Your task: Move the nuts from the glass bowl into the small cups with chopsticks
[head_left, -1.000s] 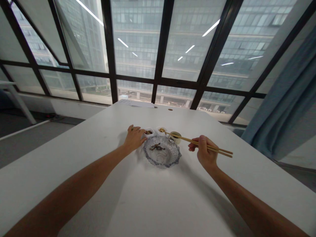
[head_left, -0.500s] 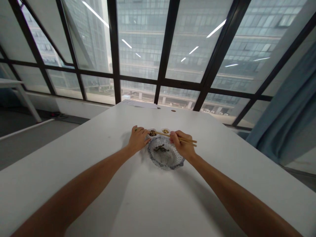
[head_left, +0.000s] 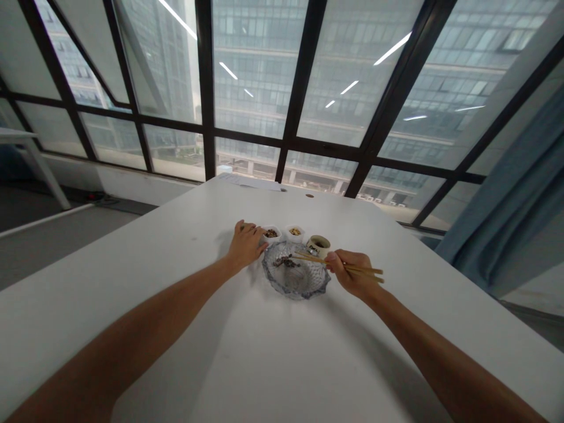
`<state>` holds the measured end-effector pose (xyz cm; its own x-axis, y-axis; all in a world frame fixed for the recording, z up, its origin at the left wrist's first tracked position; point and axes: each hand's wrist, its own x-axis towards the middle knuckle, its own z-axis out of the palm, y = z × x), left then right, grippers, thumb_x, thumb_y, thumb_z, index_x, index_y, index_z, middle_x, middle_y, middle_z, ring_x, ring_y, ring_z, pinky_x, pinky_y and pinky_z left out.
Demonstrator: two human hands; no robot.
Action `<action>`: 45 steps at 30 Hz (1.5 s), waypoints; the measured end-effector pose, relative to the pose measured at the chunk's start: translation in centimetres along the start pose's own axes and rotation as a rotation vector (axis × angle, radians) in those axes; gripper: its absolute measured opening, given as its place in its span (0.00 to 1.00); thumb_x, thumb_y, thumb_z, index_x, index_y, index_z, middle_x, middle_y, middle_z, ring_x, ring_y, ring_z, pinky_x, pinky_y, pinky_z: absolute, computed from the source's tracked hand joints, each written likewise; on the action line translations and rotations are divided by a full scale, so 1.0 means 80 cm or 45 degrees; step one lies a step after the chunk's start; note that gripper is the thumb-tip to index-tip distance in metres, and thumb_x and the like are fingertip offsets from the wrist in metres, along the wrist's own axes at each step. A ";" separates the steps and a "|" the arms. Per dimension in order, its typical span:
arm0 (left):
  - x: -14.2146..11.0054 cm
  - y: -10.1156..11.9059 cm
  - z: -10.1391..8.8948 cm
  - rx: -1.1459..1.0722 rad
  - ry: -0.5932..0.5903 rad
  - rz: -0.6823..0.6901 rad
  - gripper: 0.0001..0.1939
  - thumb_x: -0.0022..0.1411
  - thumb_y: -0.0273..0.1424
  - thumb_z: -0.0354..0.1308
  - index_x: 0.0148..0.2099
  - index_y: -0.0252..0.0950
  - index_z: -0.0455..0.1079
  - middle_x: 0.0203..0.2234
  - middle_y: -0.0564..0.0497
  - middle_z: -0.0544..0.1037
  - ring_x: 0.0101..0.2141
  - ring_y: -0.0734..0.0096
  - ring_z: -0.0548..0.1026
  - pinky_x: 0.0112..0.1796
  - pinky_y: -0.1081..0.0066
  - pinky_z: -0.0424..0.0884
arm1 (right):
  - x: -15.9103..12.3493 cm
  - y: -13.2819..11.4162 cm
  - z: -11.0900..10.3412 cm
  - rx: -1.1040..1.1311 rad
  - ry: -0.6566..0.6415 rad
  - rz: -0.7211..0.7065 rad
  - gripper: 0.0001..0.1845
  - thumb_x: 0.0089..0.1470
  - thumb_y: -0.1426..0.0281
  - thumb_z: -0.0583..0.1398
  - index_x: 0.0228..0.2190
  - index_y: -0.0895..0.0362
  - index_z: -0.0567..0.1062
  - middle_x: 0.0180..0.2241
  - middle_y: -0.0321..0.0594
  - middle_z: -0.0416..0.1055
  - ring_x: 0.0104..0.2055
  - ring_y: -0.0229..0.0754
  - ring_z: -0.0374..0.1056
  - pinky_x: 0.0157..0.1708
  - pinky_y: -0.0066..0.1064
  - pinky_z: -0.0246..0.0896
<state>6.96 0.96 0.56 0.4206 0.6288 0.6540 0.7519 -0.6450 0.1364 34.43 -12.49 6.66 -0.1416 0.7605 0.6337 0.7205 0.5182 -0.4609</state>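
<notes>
My right hand (head_left: 352,271) grips a pair of wooden chopsticks (head_left: 312,257). Their tips reach over a clear, scalloped glass bowl (head_left: 304,288), near a small heap of dark dried pieces (head_left: 287,262) inside it. Just left of the glass bowl, my left hand (head_left: 247,242) holds the side of a small white bowl (head_left: 272,239), thumb on the near side and fingers behind. Brown bits lie in that small bowl. Beside it stands a second white bowl (head_left: 294,238) with pale yellow pieces. A cream cup (head_left: 318,244) with dark lettering is just beyond the chopsticks.
All of this rests on a wide white table (head_left: 264,364). Papers (head_left: 251,183) and a small brown round spot (head_left: 309,195) are at its far end. Large framed windows stand behind, a blue curtain (head_left: 506,217) hangs right, and another table (head_left: 44,164) is left.
My right hand and the chopsticks have moved right and slightly down, their tips going from the brown bits' bowl to over the glass bowl. The cream cup now shows. My left hand stays put.
</notes>
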 end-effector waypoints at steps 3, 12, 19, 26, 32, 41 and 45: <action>-0.001 0.000 0.001 0.015 0.006 0.008 0.14 0.63 0.34 0.61 0.51 0.40 0.73 0.48 0.41 0.81 0.54 0.46 0.73 0.62 0.39 0.52 | 0.004 0.000 -0.003 -0.072 -0.113 -0.112 0.37 0.64 0.40 0.50 0.17 0.52 0.71 0.15 0.37 0.66 0.16 0.36 0.60 0.19 0.30 0.53; -0.002 0.001 -0.002 0.014 -0.021 0.003 0.16 0.62 0.35 0.62 0.52 0.39 0.73 0.51 0.39 0.80 0.55 0.45 0.72 0.62 0.39 0.52 | 0.012 0.001 -0.001 0.025 -0.236 -0.098 0.32 0.62 0.41 0.54 0.20 0.52 0.74 0.17 0.36 0.68 0.18 0.38 0.62 0.20 0.29 0.57; -0.002 0.001 0.000 0.033 -0.014 -0.007 0.19 0.60 0.34 0.62 0.54 0.40 0.72 0.52 0.40 0.79 0.56 0.45 0.72 0.63 0.39 0.52 | 0.008 -0.013 0.001 -0.017 -0.228 -0.112 0.33 0.63 0.42 0.53 0.20 0.52 0.73 0.17 0.37 0.70 0.18 0.37 0.63 0.20 0.29 0.58; -0.002 0.004 -0.002 0.061 -0.037 -0.012 0.18 0.60 0.33 0.61 0.53 0.37 0.72 0.55 0.37 0.78 0.56 0.45 0.72 0.63 0.40 0.52 | -0.002 -0.012 0.002 -0.028 -0.053 0.025 0.34 0.65 0.43 0.50 0.20 0.52 0.73 0.17 0.39 0.72 0.17 0.40 0.68 0.19 0.30 0.60; -0.003 0.006 -0.002 0.056 -0.025 0.001 0.19 0.59 0.29 0.58 0.54 0.35 0.73 0.57 0.36 0.76 0.57 0.45 0.71 0.63 0.40 0.51 | 0.002 -0.012 -0.002 0.068 -0.145 0.102 0.33 0.64 0.42 0.52 0.20 0.52 0.72 0.17 0.40 0.73 0.17 0.42 0.70 0.18 0.31 0.63; 0.000 0.000 -0.003 -0.241 0.078 0.079 0.21 0.58 0.20 0.49 0.49 0.38 0.74 0.56 0.45 0.78 0.55 0.56 0.72 0.58 0.50 0.60 | 0.024 -0.027 -0.008 -0.020 -0.382 -0.191 0.31 0.68 0.49 0.51 0.18 0.52 0.66 0.15 0.34 0.63 0.16 0.36 0.60 0.18 0.29 0.55; -0.001 0.001 -0.003 -0.549 0.166 0.271 0.14 0.66 0.27 0.47 0.46 0.37 0.74 0.46 0.44 0.81 0.48 0.59 0.76 0.53 0.54 0.66 | 0.026 -0.026 -0.007 0.016 -0.362 -0.189 0.31 0.68 0.50 0.53 0.19 0.53 0.69 0.15 0.35 0.67 0.16 0.36 0.62 0.17 0.28 0.56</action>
<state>6.85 0.74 0.70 0.4547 0.4217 0.7845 0.3661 -0.8915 0.2670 33.05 -12.19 9.27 -0.4297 0.7545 0.4961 0.6699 0.6348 -0.3851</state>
